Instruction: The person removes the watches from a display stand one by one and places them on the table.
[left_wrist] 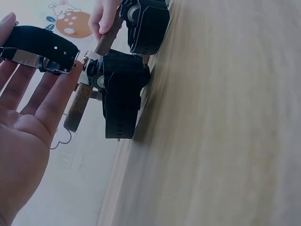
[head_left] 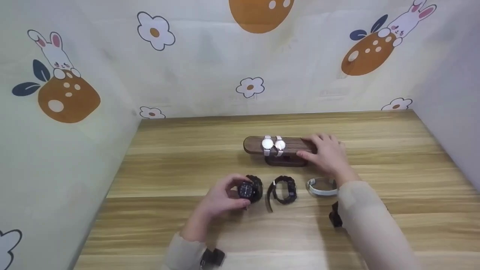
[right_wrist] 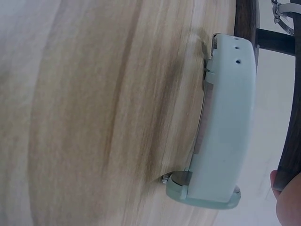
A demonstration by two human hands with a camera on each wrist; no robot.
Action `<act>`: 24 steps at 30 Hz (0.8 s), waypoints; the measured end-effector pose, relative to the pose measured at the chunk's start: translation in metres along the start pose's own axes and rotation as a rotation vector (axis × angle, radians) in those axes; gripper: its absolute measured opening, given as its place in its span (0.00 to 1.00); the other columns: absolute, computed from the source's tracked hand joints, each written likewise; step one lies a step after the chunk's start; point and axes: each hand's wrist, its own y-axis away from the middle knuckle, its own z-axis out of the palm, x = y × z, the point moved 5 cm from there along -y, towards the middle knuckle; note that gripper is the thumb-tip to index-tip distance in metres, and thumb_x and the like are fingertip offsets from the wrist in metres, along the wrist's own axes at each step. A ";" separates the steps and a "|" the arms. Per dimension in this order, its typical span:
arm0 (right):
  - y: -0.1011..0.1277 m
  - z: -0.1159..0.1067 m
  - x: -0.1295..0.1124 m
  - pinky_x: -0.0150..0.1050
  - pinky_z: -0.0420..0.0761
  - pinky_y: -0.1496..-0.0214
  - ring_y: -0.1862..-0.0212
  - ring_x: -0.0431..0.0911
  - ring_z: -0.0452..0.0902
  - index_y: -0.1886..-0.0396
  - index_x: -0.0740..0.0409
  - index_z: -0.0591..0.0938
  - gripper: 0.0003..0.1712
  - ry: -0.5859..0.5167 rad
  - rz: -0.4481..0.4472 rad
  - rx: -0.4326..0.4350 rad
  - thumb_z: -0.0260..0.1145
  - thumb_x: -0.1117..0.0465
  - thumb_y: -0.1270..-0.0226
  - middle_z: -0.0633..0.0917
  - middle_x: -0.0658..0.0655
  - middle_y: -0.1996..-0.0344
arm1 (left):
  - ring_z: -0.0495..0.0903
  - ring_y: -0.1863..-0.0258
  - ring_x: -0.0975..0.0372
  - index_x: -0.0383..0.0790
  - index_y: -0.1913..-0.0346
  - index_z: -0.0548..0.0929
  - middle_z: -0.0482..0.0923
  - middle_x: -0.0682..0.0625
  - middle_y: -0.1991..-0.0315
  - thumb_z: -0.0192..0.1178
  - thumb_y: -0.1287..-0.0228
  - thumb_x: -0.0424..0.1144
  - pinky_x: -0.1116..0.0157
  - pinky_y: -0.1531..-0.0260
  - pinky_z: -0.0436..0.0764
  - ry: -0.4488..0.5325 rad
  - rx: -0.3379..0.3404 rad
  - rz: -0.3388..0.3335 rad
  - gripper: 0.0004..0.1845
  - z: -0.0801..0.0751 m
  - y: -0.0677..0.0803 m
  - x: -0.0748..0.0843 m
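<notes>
Fingers (head_left: 322,140) of the right hand (head_left: 325,155) lie nearly flat, steadying the wooden stand (head_left: 290,145); keep that pressure even. Left hand (head_left: 221,198) pinches a black watch (head_left: 247,190) just above the table (head_left: 187,157), fingers curled, seemingly lightly; lift it level.

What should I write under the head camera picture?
Left hand holds a black watch; right hand rests on the wooden stand.

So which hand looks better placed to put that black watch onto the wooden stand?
Probably the left hand: it already pinches the black watch. The right hand rests on the dark wooden stand, seemingly steadying it beside two white watches.
</notes>
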 end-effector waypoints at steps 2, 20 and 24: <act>0.000 0.000 0.000 0.66 0.55 0.41 0.38 0.64 0.57 0.37 0.48 0.71 0.40 -0.001 -0.005 -0.003 0.61 0.33 0.45 0.69 0.63 0.38 | 0.74 0.49 0.46 0.31 0.47 0.73 0.71 0.36 0.45 0.68 0.55 0.26 0.51 0.52 0.77 -0.002 -0.011 -0.016 0.28 0.001 0.001 0.000; 0.000 -0.002 -0.001 0.67 0.55 0.42 0.37 0.64 0.56 0.36 0.48 0.71 0.39 0.003 0.011 -0.031 0.62 0.35 0.44 0.67 0.64 0.37 | 0.74 0.48 0.51 0.35 0.46 0.75 0.73 0.43 0.46 0.70 0.55 0.31 0.54 0.51 0.77 -0.105 -0.070 -0.053 0.28 0.010 0.012 -0.002; 0.000 -0.003 -0.001 0.66 0.57 0.43 0.37 0.63 0.57 0.37 0.48 0.71 0.39 0.006 0.009 -0.027 0.62 0.34 0.44 0.68 0.64 0.37 | 0.75 0.49 0.53 0.36 0.47 0.76 0.75 0.44 0.48 0.71 0.55 0.33 0.53 0.47 0.73 -0.141 -0.093 -0.028 0.28 0.013 0.012 -0.002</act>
